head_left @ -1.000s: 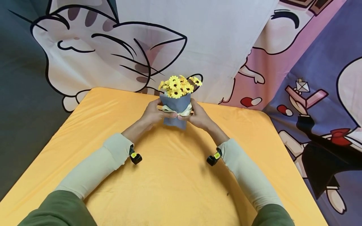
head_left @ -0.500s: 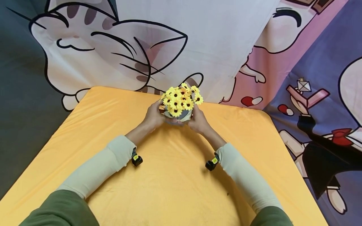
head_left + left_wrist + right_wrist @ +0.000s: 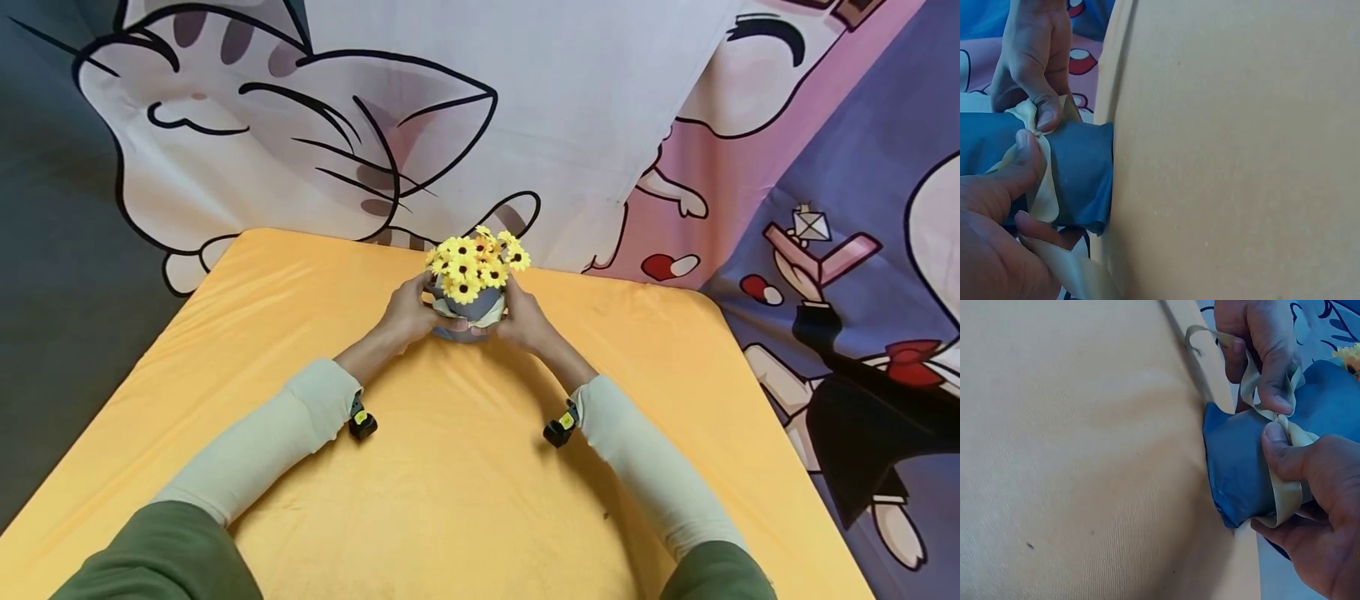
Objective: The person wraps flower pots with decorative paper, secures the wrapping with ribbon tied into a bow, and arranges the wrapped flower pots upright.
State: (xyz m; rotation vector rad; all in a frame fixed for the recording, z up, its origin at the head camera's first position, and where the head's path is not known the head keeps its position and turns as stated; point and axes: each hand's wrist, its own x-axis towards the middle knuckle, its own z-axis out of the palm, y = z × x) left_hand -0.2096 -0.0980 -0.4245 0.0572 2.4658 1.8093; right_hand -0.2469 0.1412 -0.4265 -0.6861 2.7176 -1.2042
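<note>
Toward the far side of the table, a bouquet of yellow daisy-like flowers (image 3: 463,265) stands in blue-grey wrapping (image 3: 1082,172). A cream ribbon (image 3: 1286,494) goes round the middle of the wrapping, with loops and a loose tail. My left hand (image 3: 408,310) grips the bouquet from the left, its thumb pressed on the ribbon at the front. From the right, my right hand (image 3: 525,317) grips it likewise, and its thumb meets the left thumb at the ribbon's knot. Fingers of both hands curl behind the wrapping, partly hidden. In both wrist views the lower end of the wrapping shows below the hands.
A yellow cloth (image 3: 450,467) covers the table, whose far edge lies just behind the bouquet. Cartoon-printed curtains (image 3: 585,125) hang behind and to the right. A small black camera (image 3: 363,423) is strapped on each wrist.
The bouquet has come lower and tipped its flower heads toward me, then tilted slightly back upright. Both hands keep their grip on it throughout.
</note>
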